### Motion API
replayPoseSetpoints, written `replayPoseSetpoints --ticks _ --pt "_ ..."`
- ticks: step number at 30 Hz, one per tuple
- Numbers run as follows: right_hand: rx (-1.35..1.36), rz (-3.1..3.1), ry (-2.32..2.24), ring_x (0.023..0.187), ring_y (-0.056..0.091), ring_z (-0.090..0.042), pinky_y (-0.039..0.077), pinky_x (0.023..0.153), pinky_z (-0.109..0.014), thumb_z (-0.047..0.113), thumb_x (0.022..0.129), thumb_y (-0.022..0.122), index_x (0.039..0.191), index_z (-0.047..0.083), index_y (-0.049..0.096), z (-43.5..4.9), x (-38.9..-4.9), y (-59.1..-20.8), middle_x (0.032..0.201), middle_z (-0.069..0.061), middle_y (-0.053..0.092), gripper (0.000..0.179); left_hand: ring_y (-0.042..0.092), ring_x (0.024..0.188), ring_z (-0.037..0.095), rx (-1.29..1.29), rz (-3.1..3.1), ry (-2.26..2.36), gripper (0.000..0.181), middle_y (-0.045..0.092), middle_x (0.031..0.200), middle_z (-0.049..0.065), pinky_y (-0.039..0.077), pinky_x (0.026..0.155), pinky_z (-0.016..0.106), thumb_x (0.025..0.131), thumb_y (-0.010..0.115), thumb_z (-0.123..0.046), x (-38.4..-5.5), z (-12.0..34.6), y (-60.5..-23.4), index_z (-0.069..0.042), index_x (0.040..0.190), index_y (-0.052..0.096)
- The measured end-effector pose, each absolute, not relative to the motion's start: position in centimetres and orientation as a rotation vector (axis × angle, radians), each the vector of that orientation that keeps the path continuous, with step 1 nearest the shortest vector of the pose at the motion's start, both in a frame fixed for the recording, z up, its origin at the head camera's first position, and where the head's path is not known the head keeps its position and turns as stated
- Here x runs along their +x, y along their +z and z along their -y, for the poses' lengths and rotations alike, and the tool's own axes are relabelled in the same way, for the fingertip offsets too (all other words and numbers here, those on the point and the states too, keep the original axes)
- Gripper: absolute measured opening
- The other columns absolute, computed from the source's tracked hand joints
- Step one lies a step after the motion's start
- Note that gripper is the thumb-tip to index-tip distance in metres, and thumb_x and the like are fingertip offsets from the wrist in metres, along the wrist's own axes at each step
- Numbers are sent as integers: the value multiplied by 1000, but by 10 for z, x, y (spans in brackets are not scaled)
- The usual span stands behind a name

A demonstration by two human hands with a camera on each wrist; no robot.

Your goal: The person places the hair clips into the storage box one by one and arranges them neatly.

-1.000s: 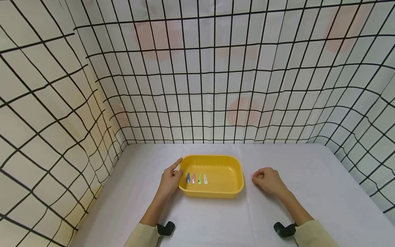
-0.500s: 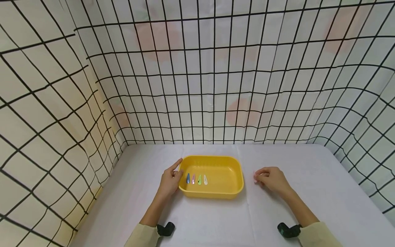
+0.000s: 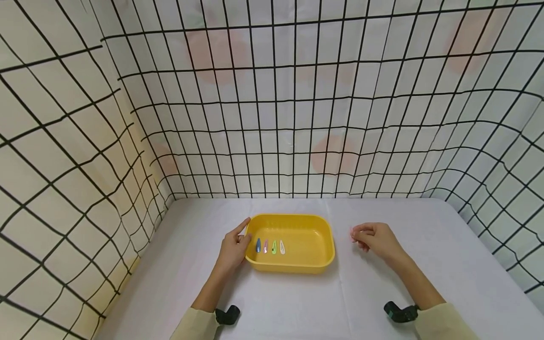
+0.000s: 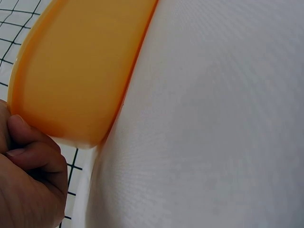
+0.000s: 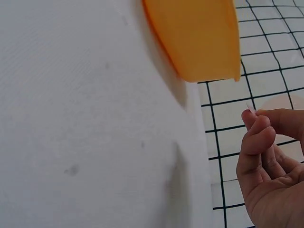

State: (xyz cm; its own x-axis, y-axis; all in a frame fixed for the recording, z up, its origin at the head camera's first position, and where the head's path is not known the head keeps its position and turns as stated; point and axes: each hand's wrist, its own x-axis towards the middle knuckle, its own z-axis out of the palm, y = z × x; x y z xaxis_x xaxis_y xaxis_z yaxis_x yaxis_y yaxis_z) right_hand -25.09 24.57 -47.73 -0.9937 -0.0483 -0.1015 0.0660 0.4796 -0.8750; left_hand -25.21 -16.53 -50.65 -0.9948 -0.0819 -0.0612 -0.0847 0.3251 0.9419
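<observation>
A yellow plastic tray (image 3: 297, 264) lies on the white-covered table. Inside its left half is a row of snap hair clips: blue (image 3: 258, 245), pink (image 3: 265, 246), green (image 3: 274, 247) and white (image 3: 282, 247). My left hand (image 3: 231, 249) grips the tray's left end, thumb over the rim; the left wrist view shows curled fingers (image 4: 38, 154) against it. To the right of the tray, my right hand (image 3: 378, 240) pinches a small pink thing (image 3: 352, 234) between thumb and fingertips. Only a thin pale edge of it shows in the right wrist view; I cannot tell its kind.
Black grid netting (image 3: 293, 113) over white cloth stands behind the table and along both sides. White cloth (image 3: 297, 307) covers the tabletop. A dark wrist camera (image 3: 228, 315) sits at the left cuff, another dark camera (image 3: 401, 312) at the right.
My right hand has moved slightly right and away from me, and more of the pink thing shows at its fingertips. The left hand keeps its grip; tray and clips stay in place.
</observation>
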Motion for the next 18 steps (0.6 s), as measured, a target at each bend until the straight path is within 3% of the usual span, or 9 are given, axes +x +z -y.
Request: replayPoseSetpoints --ticks 12,18 --pt "-48 -2554 -1620 72 64 -15 56 63 -24 24 102 65 122 -7 66 -237 -251 -457 101 -20 75 37 40 47 14 -157 -2552 1802 54 44 61 -1 37 44 20 101 61 -22 -252 165 -507 -33 153 51" --pt "-60 -2516 -1670 71 64 -14 56 63 -24 23 101 66 123 -8 65 -226 -253 -451 95 -12 76 38 39 46 14 -151 -2554 1806 54 44 61 -1 37 44 20 101 60 -20 -252 165 -506 -33 153 50"
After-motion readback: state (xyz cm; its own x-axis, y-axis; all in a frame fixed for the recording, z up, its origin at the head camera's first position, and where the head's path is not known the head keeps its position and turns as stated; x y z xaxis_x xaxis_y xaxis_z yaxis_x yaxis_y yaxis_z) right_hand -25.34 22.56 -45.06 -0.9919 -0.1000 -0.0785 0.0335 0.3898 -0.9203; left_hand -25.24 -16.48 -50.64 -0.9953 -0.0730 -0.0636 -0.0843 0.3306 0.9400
